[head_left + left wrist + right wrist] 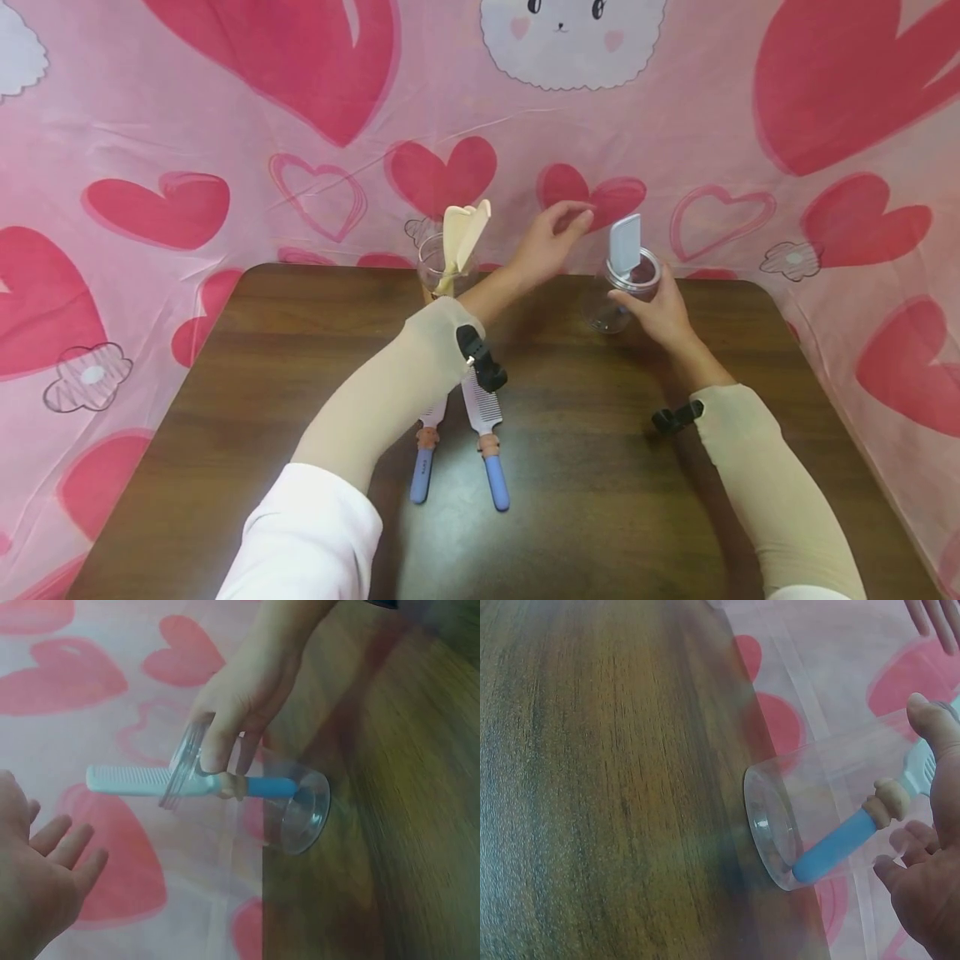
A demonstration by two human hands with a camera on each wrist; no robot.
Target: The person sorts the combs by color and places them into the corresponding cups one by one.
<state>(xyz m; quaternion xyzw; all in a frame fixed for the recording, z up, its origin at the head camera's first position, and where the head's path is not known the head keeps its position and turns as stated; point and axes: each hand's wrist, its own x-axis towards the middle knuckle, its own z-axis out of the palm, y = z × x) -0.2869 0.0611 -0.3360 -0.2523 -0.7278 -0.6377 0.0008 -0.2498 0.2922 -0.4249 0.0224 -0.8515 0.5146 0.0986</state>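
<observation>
A clear jar (600,315) stands at the back right of the table, and my right hand (663,310) grips it round its upper part, below the rim. Inside it leans a pale blue-white comb (131,780); the teeth end sticks out above the rim. Its blue handle (834,847) reaches down to the jar's bottom, with a small tan figure between handle and comb. To the left of that jar, my left hand (551,239) hovers with loosely bent fingers, holding nothing. Whether the jar's base fully touches the table is unclear.
A second clear jar (431,257) holding cream-coloured combs or similar flat pieces (462,236) stands at the back left, partly behind my left forearm. Two pale pink combs with purple-blue handles (494,475) lie mid-table (600,500). A pink heart-patterned cloth (457,108) hangs behind.
</observation>
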